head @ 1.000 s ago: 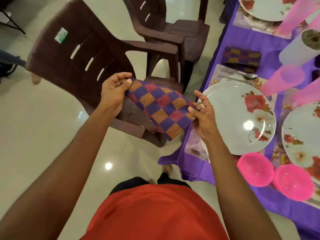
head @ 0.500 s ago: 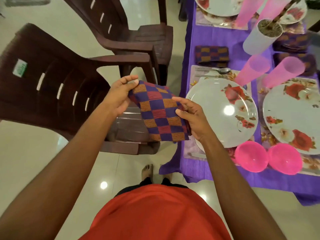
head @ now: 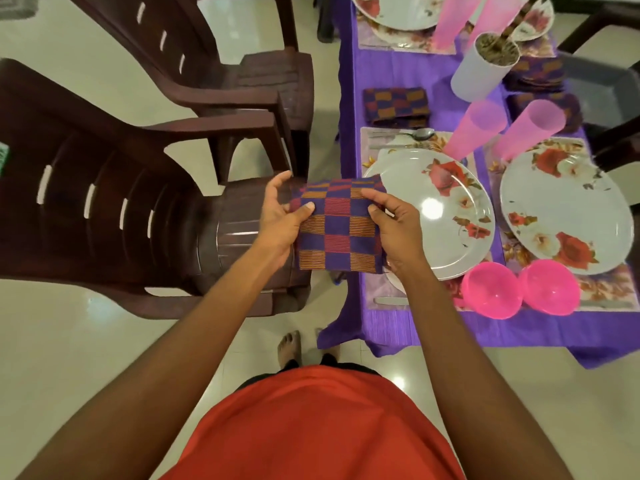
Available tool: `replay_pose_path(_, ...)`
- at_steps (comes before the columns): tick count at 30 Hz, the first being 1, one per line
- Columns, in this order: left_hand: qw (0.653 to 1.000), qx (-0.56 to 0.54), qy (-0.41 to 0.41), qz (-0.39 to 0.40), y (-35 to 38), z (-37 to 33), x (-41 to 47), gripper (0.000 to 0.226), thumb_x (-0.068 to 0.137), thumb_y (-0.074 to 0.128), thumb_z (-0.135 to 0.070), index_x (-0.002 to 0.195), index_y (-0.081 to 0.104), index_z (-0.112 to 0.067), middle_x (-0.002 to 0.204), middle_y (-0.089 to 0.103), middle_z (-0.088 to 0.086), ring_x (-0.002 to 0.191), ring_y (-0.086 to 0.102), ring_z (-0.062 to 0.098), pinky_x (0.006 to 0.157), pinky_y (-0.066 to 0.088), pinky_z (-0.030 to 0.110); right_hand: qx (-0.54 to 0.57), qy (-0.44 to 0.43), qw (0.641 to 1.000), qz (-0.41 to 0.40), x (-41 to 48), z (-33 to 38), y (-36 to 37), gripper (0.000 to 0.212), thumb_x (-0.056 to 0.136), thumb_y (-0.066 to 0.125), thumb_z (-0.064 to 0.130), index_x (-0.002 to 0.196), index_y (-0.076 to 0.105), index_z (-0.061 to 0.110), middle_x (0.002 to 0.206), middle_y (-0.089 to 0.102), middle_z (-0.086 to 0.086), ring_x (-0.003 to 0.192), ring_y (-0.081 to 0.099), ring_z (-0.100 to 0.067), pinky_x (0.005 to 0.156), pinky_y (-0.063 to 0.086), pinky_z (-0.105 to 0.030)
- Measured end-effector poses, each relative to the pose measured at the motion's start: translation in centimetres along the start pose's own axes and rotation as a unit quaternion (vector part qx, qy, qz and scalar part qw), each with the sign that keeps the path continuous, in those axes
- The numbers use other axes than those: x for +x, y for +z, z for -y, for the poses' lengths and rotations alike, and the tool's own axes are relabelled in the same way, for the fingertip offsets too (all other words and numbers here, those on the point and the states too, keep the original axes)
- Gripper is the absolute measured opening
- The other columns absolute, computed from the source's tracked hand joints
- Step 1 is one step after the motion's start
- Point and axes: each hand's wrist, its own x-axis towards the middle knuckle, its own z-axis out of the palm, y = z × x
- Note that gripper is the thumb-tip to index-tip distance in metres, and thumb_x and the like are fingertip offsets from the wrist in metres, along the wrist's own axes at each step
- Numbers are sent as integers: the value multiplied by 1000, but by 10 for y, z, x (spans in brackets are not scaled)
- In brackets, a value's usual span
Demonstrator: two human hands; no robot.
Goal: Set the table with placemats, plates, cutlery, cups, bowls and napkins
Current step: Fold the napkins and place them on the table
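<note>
I pinch the napkin [head: 341, 226] at both side edges, left hand [head: 280, 220], right hand [head: 398, 233]; soft, light cloth, likely to droop.

— What sort of place is this?
— A home dining area: a purple-clothed table [head: 398, 74] set with floral plates [head: 433, 209], pink cups [head: 474, 128] and bowls [head: 491, 294]; left of the table, brown plastic chairs [head: 104, 202] on a glossy tiled floor [head: 69, 358].
</note>
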Motion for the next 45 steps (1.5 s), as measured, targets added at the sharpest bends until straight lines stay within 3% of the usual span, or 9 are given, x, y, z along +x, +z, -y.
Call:
replay_pose_path(4, 985, 132, 114, -4, 3, -5, -1, 32, 93, 64, 0, 118, 59, -19, 101, 73, 5, 92, 72, 14, 75, 60, 29, 10, 10, 1000, -7, -5, 2, -4, 34, 97, 62, 6, 127, 69, 20, 119, 72, 3, 109, 69, -19, 87, 61, -42)
replay_pose_path(8, 943, 276, 171, 74, -7, -10, 0, 42, 83, 74, 2, 117, 62, -21, 117, 66, -1, 104, 64, 9, 78, 54, 14, -75, -28, 996, 43, -9, 8, -19, 59, 85, 75, 0, 138, 59, 18, 126, 66, 2, 109, 65, -12, 84, 60, -26)
replay_pose_path(12, 882, 412, 195, 119, -17, -14, 2, 51, 81, 77, 0, 124, 63, -22, 118, 64, -6, 107, 62, 7, 89, 57, 26, -305, -132, 942, 42, -5, 10, -29, 43, 83, 80, 16, 125, 69, 19, 116, 68, 0, 101, 60, -12, 92, 56, -31)
replay_pose_path(15, 850, 460, 230, 112, -18, -15, 2, 41, 84, 75, -8, 121, 66, -21, 112, 65, -4, 103, 62, 9, 91, 56, 30, -385, -177, 905, 28, -5, 12, -34, 27, 86, 77, 33, 110, 77, 19, 95, 64, 5, 88, 56, -11, 77, 51, -26)
replay_pose_path(20, 843, 460, 246, 131, -12, -22, 2, 21, 91, 70, -20, 108, 69, -32, 105, 56, 2, 99, 55, 11, 79, 46, 18, -335, -197, 921, 27, 7, 13, -53, 25, 78, 85, 31, 95, 79, 14, 102, 54, 4, 99, 54, -15, 76, 47, -23)
replay_pose_path(29, 924, 297, 155, 186, 54, -31, 2, 10, 104, 47, -15, 109, 54, -20, 103, 64, 5, 96, 66, 16, 77, 56, 26, -289, -181, 930, 140, 34, 37, -84, 18, 81, 73, 29, 99, 73, 29, 92, 73, 10, 91, 66, -11, 83, 56, -38)
replay_pose_path(37, 915, 300, 211, 168, 112, -32, 14, 10, 106, 43, -24, 112, 51, -20, 94, 60, -2, 83, 59, 6, 76, 51, 27, -232, -245, 930, 145, 63, 54, -81, 19, 92, 59, 28, 102, 73, 21, 92, 74, 3, 87, 68, -17, 82, 56, -43)
replay_pose_path(40, 876, 369, 284, 126, 120, -32, 19, 23, 107, 39, -33, 116, 50, -15, 90, 62, -3, 79, 63, 9, 70, 52, 31, -202, -228, 939, 160, 78, 59, -87, 19, 95, 61, 19, 110, 73, 15, 98, 75, 0, 91, 69, -15, 84, 58, -36)
replay_pose_path(45, 856, 382, 328, 117, 130, -33, 23, 25, 107, 38, -12, 132, 41, -12, 103, 57, -9, 89, 63, -2, 68, 50, 15, -190, -226, 941, 163, 97, 63, -97, 23, 98, 61, 13, 118, 72, 16, 105, 74, 1, 96, 68, -12, 82, 56, -26)
